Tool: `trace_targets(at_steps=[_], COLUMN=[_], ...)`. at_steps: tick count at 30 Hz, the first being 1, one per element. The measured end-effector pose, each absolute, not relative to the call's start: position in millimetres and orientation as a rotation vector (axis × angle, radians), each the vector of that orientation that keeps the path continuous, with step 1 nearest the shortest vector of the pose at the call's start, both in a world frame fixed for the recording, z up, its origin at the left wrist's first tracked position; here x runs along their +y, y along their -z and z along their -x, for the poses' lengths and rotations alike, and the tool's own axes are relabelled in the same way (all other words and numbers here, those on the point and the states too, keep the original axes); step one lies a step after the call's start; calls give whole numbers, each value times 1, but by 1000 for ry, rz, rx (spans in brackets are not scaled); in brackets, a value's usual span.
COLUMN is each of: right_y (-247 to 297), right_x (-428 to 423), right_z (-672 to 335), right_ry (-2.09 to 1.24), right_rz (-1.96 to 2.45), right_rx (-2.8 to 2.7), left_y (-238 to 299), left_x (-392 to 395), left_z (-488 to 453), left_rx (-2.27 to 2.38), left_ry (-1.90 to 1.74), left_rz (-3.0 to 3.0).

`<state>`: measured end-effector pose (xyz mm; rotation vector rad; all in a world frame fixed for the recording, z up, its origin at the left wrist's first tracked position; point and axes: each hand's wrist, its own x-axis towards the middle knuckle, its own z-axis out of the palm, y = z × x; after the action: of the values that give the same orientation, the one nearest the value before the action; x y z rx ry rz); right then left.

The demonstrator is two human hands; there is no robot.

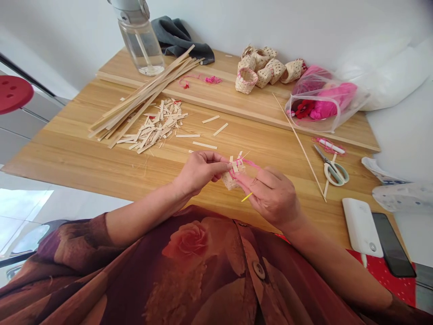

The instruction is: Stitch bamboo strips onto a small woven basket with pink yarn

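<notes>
A small woven basket [229, 182] of pale strips, with strip ends standing up at its rim, is held above the table's front part. My left hand [202, 170] pinches its left side between thumb and fingers. At the basket's right side, my right hand [276, 195] is closed around a thin yellow tool [246, 197], of which just one end shows; its exact kind is hidden. Pink yarn [251, 163] runs from the basket's rim to the right fingers, and pink stitches show along that rim.
Cut strip scraps [162, 124] and long strips [145, 97] lie at left, near a water bottle [142, 43]. Finished woven baskets [246, 80] and a bag of pink yarn [333, 101] stand behind. Scissors [333, 171], a white power bank [361, 225] and a phone [392, 243] lie right.
</notes>
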<state>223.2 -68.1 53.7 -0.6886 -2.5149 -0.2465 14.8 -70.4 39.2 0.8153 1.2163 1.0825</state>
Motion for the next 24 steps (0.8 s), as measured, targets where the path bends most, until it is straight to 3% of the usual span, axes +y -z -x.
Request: trace_targets(at_steps=[9, 15, 20, 22, 24], right_y=[-52, -54, -85, -107, -127], right_x=[-72, -82, -80, -74, -62], right_z=[-217, -207, -213, -223, -238], right_ry=[326, -272, -662, -716, -545], right_rz=[875, 1058, 1127, 1097, 1056], right_rx=[-2430, -2244, -2206, -2186, -2193], left_y=[-38, -37, -42, -44, -46], left_x=[-74, -76, -80, -82, -84], left_z=[-21, -25, -20, -16, -12], left_rx=[1205, 1206, 1241, 1239, 1205], left_ry=[-1161, -1242, -1063, -938, -822], left_rz=[-798, -900, -1020, -1035, -1040])
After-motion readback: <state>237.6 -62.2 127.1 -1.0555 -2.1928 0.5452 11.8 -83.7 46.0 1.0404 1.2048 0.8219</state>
